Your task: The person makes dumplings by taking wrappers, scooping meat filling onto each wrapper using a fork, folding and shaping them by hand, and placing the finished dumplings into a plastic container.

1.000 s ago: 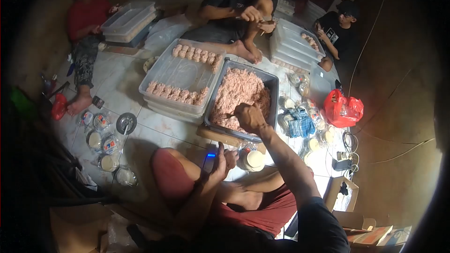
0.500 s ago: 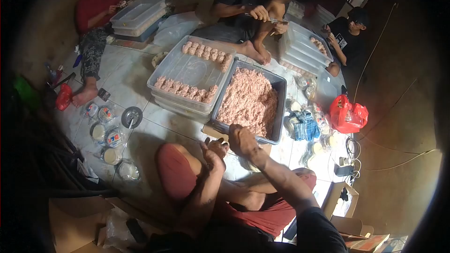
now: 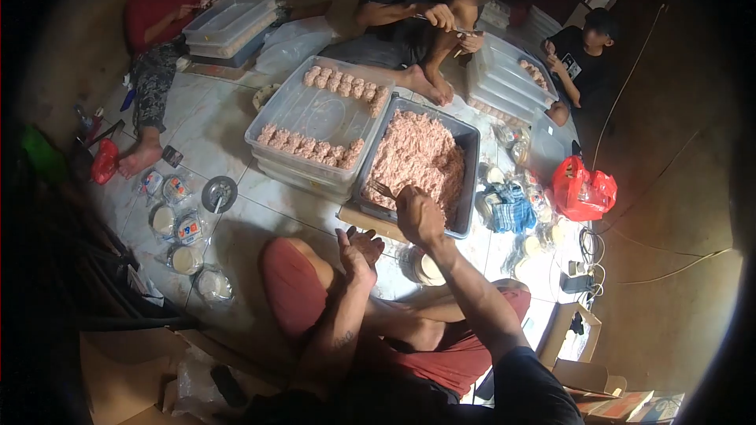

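Note:
My right hand [image 3: 420, 216] grips a fork [image 3: 384, 189], its tines over the near-left part of the minced filling [image 3: 417, 149]. That pink, coarse filling lies in a grey tub [image 3: 471, 181]. My left hand [image 3: 361, 253] is raised palm up just short of the tub, fingers apart, with nothing I can make out in it. Below my right wrist, a stack of pale round wrappers [image 3: 429, 269] sits on the floor. Left of the tub stands a clear plastic tray [image 3: 272, 114] with rows of shaped meat pieces [image 3: 311, 147] along its edges.
Packs of round wrappers [image 3: 189, 228] and a small metal dish [image 3: 220, 194] lie to the left. A red plastic bag [image 3: 583, 189], a blue cloth [image 3: 512, 208] and cables are at right. Several people sit beyond, near stacked trays [image 3: 512, 75]. Cardboard [image 3: 126, 378] lies at lower left.
My right hand has shifted slightly up and right, bringing the fork into sight over the filling. The left hand's fingers have spread. The wrapper stack shows more fully.

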The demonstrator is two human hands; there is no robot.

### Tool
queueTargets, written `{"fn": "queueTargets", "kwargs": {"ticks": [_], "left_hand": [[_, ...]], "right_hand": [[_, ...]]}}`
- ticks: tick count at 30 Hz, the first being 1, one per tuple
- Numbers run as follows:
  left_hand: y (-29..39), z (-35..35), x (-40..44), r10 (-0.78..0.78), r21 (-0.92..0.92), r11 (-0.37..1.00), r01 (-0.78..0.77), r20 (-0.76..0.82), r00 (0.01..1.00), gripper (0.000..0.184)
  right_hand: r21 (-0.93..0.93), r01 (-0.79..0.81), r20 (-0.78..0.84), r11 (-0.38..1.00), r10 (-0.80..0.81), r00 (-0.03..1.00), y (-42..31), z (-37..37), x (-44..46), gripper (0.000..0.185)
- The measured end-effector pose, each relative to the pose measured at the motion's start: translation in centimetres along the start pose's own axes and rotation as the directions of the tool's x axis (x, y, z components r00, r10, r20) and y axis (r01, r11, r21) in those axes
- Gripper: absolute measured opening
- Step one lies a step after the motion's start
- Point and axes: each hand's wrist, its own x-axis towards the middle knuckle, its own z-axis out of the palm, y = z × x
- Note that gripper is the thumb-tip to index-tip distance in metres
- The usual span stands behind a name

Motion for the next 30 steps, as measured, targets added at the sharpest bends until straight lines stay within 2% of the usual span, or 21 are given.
{"fn": "queueTargets", "kwargs": {"ticks": [2, 3, 5, 6, 8, 9, 10, 12, 14, 15, 16, 17, 18, 19, 20, 22, 23, 24, 26, 29, 30], "left_hand": [[0.1, 1.8, -0.7, -0.017, 0.027, 0.999, 0.018, -0.008, 1.0, 0.052], [0.2, 2.4, -0.9, -0.037, 0.072, 0.997, 0.032, 0.063, 0.997, 0.053], [-0.3, 2.0, 0.2, -0.081, 0.121, 0.991, 0.063, 0.15, 0.985, 0.061], [-0.5, 1.7, 0.5, -0.08, 0.122, 0.991, 0.061, 0.157, 0.984, 0.061], [-0.4, 1.7, 0.6, -0.169, 0.139, 0.979, 0.146, 0.168, 0.971, 0.07], [-0.4, 2.0, 0.2, -0.12, 0.17, 0.981, 0.088, 0.187, 0.975, 0.073], [-0.2, 2.5, -0.6, -0.07, 0.2, 0.979, 0.028, 0.206, 0.976, 0.076], [-0.1, 2.6, -1.1, -0.008, 0.221, 0.975, -0.028, 0.16, 0.987, 0.081], [-0.2, 1.0, 0.3, -0.07, 0.178, 0.983, 0.04, 0.164, 0.984, 0.083], [0.0, 1.2, 0.2, -0.159, 0.177, 0.975, 0.136, 0.129, 0.979, 0.083], [0.0, 1.5, 0.0, -0.249, 0.172, 0.958, 0.231, 0.097, 0.964, 0.083], [0.1, 2.0, -0.5, -0.254, 0.172, 0.957, 0.235, 0.098, 0.962, 0.083], [0.4, 2.7, -1.4, -0.298, 0.143, 0.95, 0.276, 0.163, 0.941, 0.087], [0.5, 3.0, -1.9, -0.338, 0.12, 0.94, 0.318, 0.226, 0.914, 0.091], [0.5, 3.1, -1.9, -0.341, 0.124, 0.939, 0.321, 0.218, 0.914, 0.091], [0.7, 2.7, -2.0, -0.364, -0.212, 0.841, 0.498, 0.459, 0.81, 0.094], [1.2, 4.2, -3.4, -0.339, -0.262, 0.831, 0.49, 0.459, 0.821, 0.094], [1.4, 5.0, -4.2, -0.342, -0.254, 0.836, 0.486, 0.449, 0.825, 0.094], [1.4, 6.5, -5.3, -0.26, -0.133, 0.923, 0.36, 0.473, 0.842, 0.096], [1.4, 5.3, -4.4, -0.28, -0.043, 0.943, 0.33, 0.434, 0.856, 0.096], [1.4, 4.3, -3.6, -0.268, -0.004, 0.955, 0.297, 0.418, 0.868, 0.096]], "right_hand": [[-0.086, 0.138, 0.054, 0.987, -0.134, 0.99, 2.5, 0.1, 1.2, 0.007], [-0.088, 0.136, 0.049, 0.987, -0.132, 0.99, 3.3, 0.5, 1.6, 0.007], [-0.367, 0.325, -0.022, 0.872, -0.357, 0.934, 4.3, 0.9, 2.5, 0.012], [-0.37, 0.324, -0.028, 0.871, -0.359, 0.933, 4.6, 1.3, 2.9, 0.012], [-0.336, 0.351, 0.205, 0.874, -0.296, 0.933, 5.2, 2.7, 3.9, 0.016], [-0.364, 0.44, 0.132, 0.821, -0.422, 0.897, 5.2, 3.3, 3.7, 0.017], [-0.293, 0.461, 0.258, 0.838, -0.395, 0.882, 4.7, 3.8, 4.5, 0.017], [-0.462, 0.564, 0.588, 0.684, -0.24, 0.773, 5.5, 2.6, 5.6, 0.025], [-0.285, 0.348, 0.636, 0.893, -0.095, 0.766, 4.9, -1.4, 6.4, 0.011], [-0.203, 0.476, 0.456, 0.856, -0.348, 0.819, 5.0, -3.4, 5.3, 0.007], [-0.208, 0.475, 0.455, 0.855, -0.346, 0.821, 6.5, -3.7, 4.3, 0.007], [-0.148, 0.552, 0.202, 0.821, -0.521, 0.829, 8.8, -3.1, 3.3, 0.008], [-0.111, 0.632, -0.075, 0.767, -0.64, 0.765, 10.0, -2.8, 2.6, 0.013], [0.178, 0.559, 0.046, 0.81, -0.574, 0.818, 7.4, -6.0, 2.6, 0.018], [0.184, 0.552, 0.045, 0.813, -0.568, 0.822, 5.9, -7.7, 1.6, 0.018], [0.272, 0.109, 0.173, 0.956, -0.16, 0.972, 3.6, -9.5, -1.7, 0.015], [0.296, -0.003, 0.163, 0.955, -0.048, 0.985, 1.9, -10.1, -3.5, 0.013], [0.315, 0.04, 0.107, 0.948, -0.077, 0.991, 1.8, -9.0, -5.4, 0.013], [0.239, 0.152, 0.148, 0.959, -0.191, 0.97, 2.4, -5.8, -9.7, 0.013], [0.304, 0.219, -0.068, 0.927, -0.208, 0.976, 2.3, -3.7, -12.9, 0.016], [0.314, 0.216, -0.071, 0.925, -0.204, 0.976, 2.4, -4.5, -13.0, 0.016]]}}
